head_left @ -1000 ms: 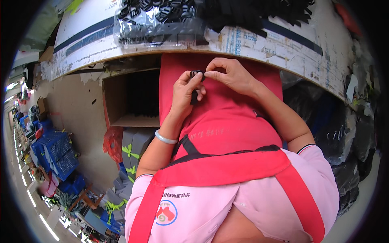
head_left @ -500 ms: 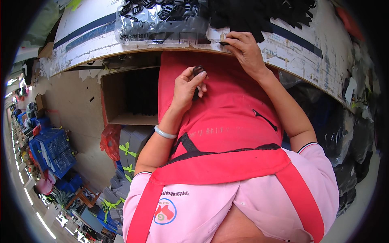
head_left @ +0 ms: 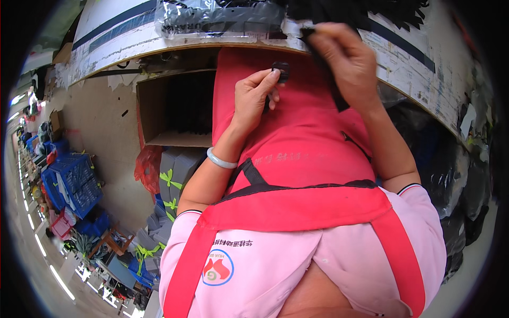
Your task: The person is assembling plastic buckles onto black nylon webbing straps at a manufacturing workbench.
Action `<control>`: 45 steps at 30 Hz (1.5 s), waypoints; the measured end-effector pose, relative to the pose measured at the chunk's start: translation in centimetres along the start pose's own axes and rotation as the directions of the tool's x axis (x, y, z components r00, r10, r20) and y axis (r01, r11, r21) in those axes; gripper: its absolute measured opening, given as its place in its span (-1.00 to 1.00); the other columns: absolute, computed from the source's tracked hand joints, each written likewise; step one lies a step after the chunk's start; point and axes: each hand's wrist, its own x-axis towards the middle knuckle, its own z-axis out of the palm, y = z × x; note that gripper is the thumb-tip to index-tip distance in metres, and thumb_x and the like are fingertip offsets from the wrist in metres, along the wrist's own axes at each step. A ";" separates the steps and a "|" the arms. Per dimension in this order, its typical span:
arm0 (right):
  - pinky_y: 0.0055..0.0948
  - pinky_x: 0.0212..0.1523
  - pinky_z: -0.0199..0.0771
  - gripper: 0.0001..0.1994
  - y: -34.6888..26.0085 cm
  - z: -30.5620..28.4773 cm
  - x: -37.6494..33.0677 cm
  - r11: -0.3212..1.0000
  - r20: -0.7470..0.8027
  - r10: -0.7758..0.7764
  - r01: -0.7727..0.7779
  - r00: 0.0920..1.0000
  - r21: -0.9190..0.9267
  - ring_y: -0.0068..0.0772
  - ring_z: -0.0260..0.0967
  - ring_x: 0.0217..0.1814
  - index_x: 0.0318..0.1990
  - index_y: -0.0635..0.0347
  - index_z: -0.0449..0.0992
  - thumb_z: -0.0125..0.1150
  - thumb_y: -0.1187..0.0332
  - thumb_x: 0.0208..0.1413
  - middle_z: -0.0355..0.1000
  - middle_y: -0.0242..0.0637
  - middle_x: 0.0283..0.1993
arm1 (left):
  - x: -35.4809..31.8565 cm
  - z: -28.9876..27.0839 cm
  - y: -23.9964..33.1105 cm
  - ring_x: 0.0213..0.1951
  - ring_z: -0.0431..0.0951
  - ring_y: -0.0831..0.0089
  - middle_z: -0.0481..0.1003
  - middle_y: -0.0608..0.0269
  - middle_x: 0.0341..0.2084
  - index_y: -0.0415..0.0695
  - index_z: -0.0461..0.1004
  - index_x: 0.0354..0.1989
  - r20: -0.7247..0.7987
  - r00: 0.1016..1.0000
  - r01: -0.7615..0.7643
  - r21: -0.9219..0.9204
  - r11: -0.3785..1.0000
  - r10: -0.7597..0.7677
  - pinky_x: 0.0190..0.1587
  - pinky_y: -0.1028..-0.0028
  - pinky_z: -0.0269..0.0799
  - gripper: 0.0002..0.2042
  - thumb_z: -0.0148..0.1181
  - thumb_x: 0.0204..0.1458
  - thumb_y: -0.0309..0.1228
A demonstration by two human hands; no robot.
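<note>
In front of my red apron (head_left: 297,132), my left hand (head_left: 250,100) pinches a small black plastic buckle (head_left: 281,72) between thumb and fingertips. My right hand (head_left: 350,66), smeared by motion, is closed on a black strap (head_left: 330,79) at the table's near edge. One end of the strap pokes out past the fingertips, and its other end hangs down beside the wrist. The buckle and the strap are apart. Just beyond my hands, a clear plastic bag (head_left: 212,24) lies on the white-topped table (head_left: 122,45). Right of it is a heap of black straps (head_left: 395,13).
Below the table on the left stands an open cardboard box (head_left: 180,139) with a dark inside. A red plastic bag (head_left: 147,168) and grey bundles tied with yellow-green ribbon (head_left: 169,179) are beside it. Blue crates (head_left: 77,183) stand farther left; dark plastic bags (head_left: 448,159) crowd the right.
My right hand has pulled a black strap toward me from the table edge. My left hand has moved slightly forward and right with the buckle. The whole view has shifted a little.
</note>
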 end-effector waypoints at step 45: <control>-0.69 -0.37 0.33 -0.89 3.4 3.2 -4.8 0.916 0.099 0.204 -0.225 0.974 0.332 -0.75 0.27 -0.43 -0.22 0.20 0.57 0.23 0.40 0.16 0.42 -0.50 -0.36 | 0.7 -0.1 -0.9 -0.49 0.58 0.54 0.58 0.17 -0.43 -0.32 0.55 -0.20 -0.048 0.998 0.028 -0.148 0.989 -0.036 -0.68 0.68 0.28 -0.75 0.16 0.16 -0.35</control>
